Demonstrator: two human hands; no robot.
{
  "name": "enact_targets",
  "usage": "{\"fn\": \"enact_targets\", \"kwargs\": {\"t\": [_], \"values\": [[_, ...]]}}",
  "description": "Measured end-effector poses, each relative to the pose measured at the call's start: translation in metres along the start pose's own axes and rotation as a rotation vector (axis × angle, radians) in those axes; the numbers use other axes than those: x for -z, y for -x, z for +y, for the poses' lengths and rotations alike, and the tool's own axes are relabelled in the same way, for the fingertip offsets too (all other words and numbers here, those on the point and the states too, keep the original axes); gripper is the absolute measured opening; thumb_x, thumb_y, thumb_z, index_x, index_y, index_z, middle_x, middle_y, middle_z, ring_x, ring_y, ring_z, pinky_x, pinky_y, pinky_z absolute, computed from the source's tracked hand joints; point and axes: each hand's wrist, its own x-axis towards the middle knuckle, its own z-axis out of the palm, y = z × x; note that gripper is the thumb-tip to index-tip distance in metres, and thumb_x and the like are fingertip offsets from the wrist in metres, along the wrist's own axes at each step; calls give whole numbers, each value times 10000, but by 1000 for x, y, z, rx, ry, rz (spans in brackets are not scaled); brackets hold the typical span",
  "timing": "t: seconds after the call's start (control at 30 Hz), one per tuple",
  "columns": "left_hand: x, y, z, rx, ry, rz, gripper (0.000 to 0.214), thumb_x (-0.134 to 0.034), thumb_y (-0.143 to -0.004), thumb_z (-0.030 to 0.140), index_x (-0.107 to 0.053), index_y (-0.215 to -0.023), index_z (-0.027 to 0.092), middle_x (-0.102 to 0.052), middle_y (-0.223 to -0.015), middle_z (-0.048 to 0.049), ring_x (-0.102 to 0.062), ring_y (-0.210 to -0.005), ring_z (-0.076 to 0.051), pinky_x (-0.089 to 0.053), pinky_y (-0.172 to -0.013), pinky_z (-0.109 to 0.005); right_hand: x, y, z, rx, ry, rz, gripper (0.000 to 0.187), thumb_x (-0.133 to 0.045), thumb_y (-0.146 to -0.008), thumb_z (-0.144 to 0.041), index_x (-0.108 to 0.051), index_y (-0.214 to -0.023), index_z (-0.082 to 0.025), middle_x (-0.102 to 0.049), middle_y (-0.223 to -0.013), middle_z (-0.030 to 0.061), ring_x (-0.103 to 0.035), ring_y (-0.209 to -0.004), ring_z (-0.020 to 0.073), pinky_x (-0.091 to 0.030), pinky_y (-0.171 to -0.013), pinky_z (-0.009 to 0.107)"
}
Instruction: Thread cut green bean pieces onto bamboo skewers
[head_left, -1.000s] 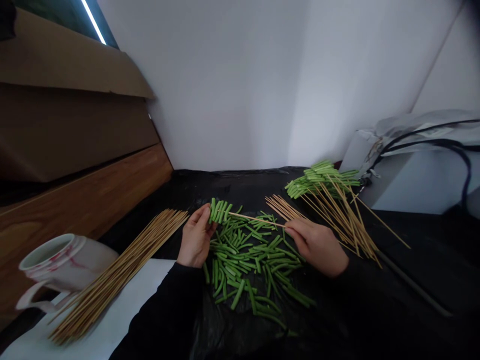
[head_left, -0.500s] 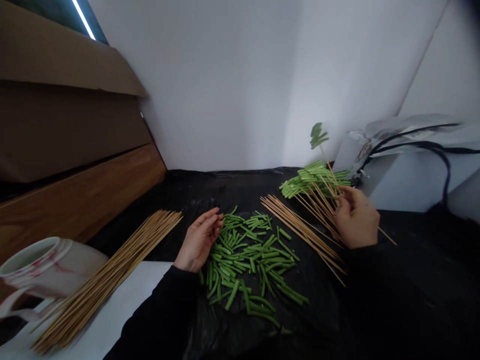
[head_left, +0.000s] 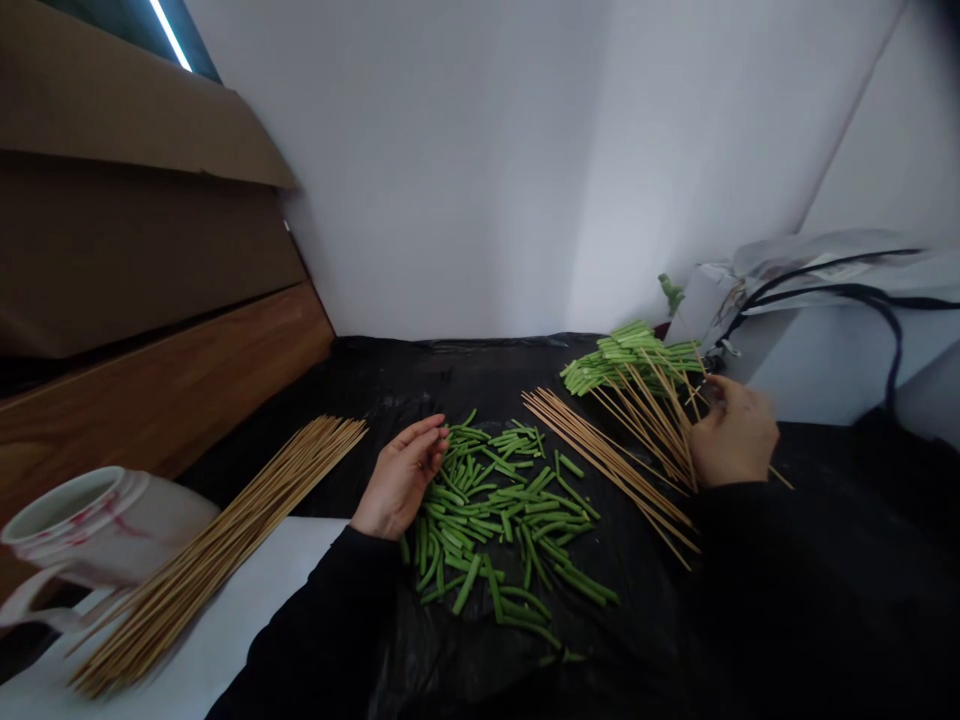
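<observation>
My right hand is closed on a thin wooden skewer that stands upright. Cut green bean pieces sit at its top, blurred by motion. Beyond and beside that hand lie a pile of beans threaded on skewers and a loose row of skewers. At the upper left edge of a heap of cut green beans is my left hand. Its fingers are curled with thumb and fingertips together, and what they hold, if anything, is hidden.
On the left, a large bundle of bare skewers leans against a white mug over a white sheet. Black plastic covers the table. A cardboard box stands at left; a bag with black cords is at right.
My right hand has moved to the right with the skewer, and the bean pieces at its top have shifted right and down. My left hand has hardly moved.
</observation>
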Motion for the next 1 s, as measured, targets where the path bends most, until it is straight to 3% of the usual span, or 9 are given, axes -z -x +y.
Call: {"fn": "enact_targets", "kwargs": {"t": [0.17,0.47,0.67,0.9,1.0], "values": [[1,0,-1,14,-2,-5,231,-686,-729,90,-710,-958,120,-676,-831,-51,-609,-678,-74,-481,-564,-136,7,1,-10,-161,27,10,465,-407,-754,-93,-584,-1179,-156,-575,-1044,162,-534,-993,288,-417,-826,413],[-1,2,1,15,-4,-7,205,-673,-739,83,-715,-937,115,-674,-824,-46,-608,-678,-73,-482,-566,-136,4,3,-11,-169,253,-185,442,-457,-762,-131,-579,-1185,-158,-585,-1053,142,-557,-968,272,-421,-770,363],[-1,3,1,23,0,-20,200,-677,-735,85,-718,-928,118,-674,-813,-45,-608,-677,-73,-484,-574,-136,10,6,-20,-163,343,-233,394,-425,-816,-170,-592,-1173,-183,-589,-1058,137,-552,-958,291,-393,-697,370],[-2,2,-1,31,-16,-30,219,-707,-708,109,-718,-926,124,-678,-812,-34,-608,-674,-65,-479,-583,-137,12,12,-34,11,316,-67,279,-468,-840,-221,-653,-1044,-182,-599,-1056,109,-499,-961,272,-357,-725,359],[-2,2,-1,35,-19,-29,220,-717,-700,118,-719,-920,126,-683,-804,-32,-609,-669,-64,-476,-581,-140,9,15,-43,201,215,-141,252,-452,-859,-221,-673,-961,-153,-624,-963,101,-503,-924,241,-368,-758,336]]}}
